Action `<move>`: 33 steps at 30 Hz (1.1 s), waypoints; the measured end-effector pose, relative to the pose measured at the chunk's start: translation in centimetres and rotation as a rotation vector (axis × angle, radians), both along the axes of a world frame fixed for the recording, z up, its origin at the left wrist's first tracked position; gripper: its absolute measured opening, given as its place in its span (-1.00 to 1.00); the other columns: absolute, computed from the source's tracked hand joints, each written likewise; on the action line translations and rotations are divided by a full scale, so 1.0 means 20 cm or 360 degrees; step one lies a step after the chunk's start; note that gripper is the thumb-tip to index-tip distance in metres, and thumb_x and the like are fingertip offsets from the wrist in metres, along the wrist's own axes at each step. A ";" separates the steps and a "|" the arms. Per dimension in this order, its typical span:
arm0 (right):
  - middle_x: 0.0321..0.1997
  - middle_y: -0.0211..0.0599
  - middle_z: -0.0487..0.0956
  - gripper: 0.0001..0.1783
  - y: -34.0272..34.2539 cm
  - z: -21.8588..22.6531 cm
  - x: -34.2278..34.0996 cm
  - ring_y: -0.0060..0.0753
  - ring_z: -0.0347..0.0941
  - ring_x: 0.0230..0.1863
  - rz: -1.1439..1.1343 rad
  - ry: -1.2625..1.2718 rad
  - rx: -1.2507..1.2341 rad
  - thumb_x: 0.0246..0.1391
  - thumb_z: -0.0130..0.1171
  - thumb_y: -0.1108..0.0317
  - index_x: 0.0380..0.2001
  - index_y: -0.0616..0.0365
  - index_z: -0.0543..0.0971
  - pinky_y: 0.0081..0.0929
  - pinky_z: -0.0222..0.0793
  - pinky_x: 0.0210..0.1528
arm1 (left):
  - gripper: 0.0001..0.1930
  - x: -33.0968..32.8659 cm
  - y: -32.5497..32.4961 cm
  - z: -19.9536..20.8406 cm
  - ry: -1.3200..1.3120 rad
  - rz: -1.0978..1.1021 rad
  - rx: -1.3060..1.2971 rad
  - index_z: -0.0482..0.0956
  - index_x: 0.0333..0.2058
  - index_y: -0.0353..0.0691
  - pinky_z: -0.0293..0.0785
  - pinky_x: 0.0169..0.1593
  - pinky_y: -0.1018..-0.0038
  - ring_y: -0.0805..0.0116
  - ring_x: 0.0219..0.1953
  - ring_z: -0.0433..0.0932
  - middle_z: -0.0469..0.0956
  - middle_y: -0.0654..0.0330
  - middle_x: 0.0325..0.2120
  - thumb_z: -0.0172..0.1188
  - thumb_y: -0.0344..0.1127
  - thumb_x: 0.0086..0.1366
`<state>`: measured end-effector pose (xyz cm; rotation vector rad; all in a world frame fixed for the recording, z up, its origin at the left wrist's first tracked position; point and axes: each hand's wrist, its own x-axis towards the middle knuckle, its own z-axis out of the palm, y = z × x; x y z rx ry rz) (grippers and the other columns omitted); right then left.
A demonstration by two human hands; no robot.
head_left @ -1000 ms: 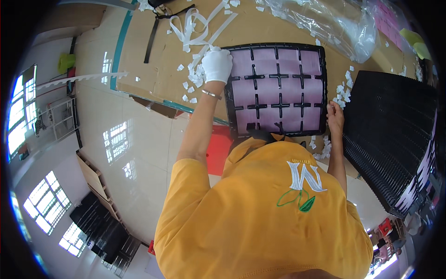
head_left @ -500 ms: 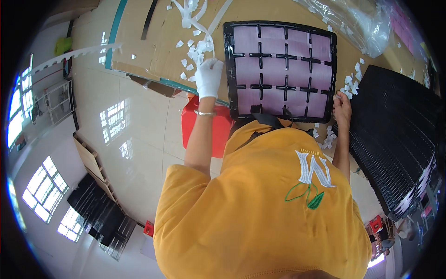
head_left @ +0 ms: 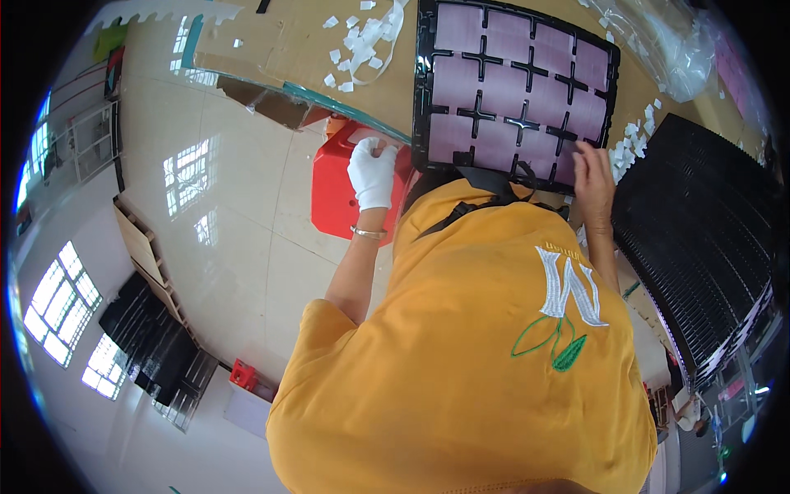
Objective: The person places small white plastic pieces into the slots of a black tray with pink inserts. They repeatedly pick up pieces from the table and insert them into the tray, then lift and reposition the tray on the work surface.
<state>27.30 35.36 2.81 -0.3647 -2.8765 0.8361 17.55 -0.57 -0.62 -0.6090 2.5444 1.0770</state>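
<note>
My left hand (head_left: 372, 174), in a white glove with bare fingertips, is over a red plastic stool (head_left: 333, 193) beside the table edge. Its fingers are curled into a pinch; what they hold, if anything, is too small to make out. A black plastic tray (head_left: 422, 99) lies on the table in front of me, with pinkish-purple sheet in its cells between black cross-shaped dividers. My bare right hand (head_left: 594, 185) is at the tray's near right corner, fingers stretched out and slightly apart, with nothing seen in them.
White scraps (head_left: 366, 41) and a pale strip lie left of the tray, more scraps (head_left: 629, 148) on its right. A large stack of black ribbed trays (head_left: 699, 222) stands at the right. Clear plastic film (head_left: 658, 41) covers the far right. Cardboard (head_left: 263, 58) covers the table.
My left hand has drawn back from the scraps to over the stool. My right hand has left the tray's right edge, its fingers now at the near corner. The view has shifted.
</note>
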 end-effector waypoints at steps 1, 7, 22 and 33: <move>-0.25 -0.16 0.49 -0.77 -0.04 0.01 -0.01 -0.07 0.51 -0.26 0.0114 0.0012 -0.0049 0.18 0.17 0.42 -0.08 0.11 0.54 -0.27 0.44 -0.20 | -0.77 0.03 -0.03 -0.04 -0.0043 0.0042 0.0085 0.64 -0.30 -0.28 0.54 -0.20 0.38 0.28 -0.36 0.64 0.65 0.10 -0.43 0.37 -0.29 0.09; -0.28 -0.19 0.45 -0.82 -0.18 -0.01 -0.12 -0.07 0.50 -0.26 0.0439 -0.0172 -0.0198 0.16 0.19 0.37 -0.16 0.11 0.57 -0.23 0.41 -0.21 | -0.67 0.12 -0.08 -0.17 -0.0158 -0.0055 0.0370 0.59 -0.14 -0.44 0.53 -0.28 0.57 0.50 -0.37 0.57 0.64 0.17 -0.35 0.33 -0.29 0.22; -0.20 -0.16 0.46 -0.74 -0.62 -0.15 -0.63 -0.04 0.51 -0.16 0.1152 -0.0342 -0.0212 0.16 0.17 0.26 -0.10 0.05 0.61 -0.13 0.44 -0.10 | -0.66 0.17 0.04 -0.13 -0.0279 0.0277 0.0871 0.59 -0.08 -0.42 0.51 -0.36 0.53 0.46 -0.37 0.61 0.67 0.10 -0.30 0.29 -0.35 0.20; -0.23 -0.13 0.45 -0.67 -0.68 -0.20 -0.56 -0.03 0.51 -0.19 0.1494 -0.0055 0.0222 0.06 0.22 0.29 -0.13 0.17 0.46 -0.16 0.45 -0.18 | -0.65 0.19 0.07 -0.14 -0.0190 0.0319 0.0845 0.60 -0.09 -0.39 0.52 -0.34 0.51 0.43 -0.36 0.61 0.67 0.12 -0.31 0.32 -0.30 0.19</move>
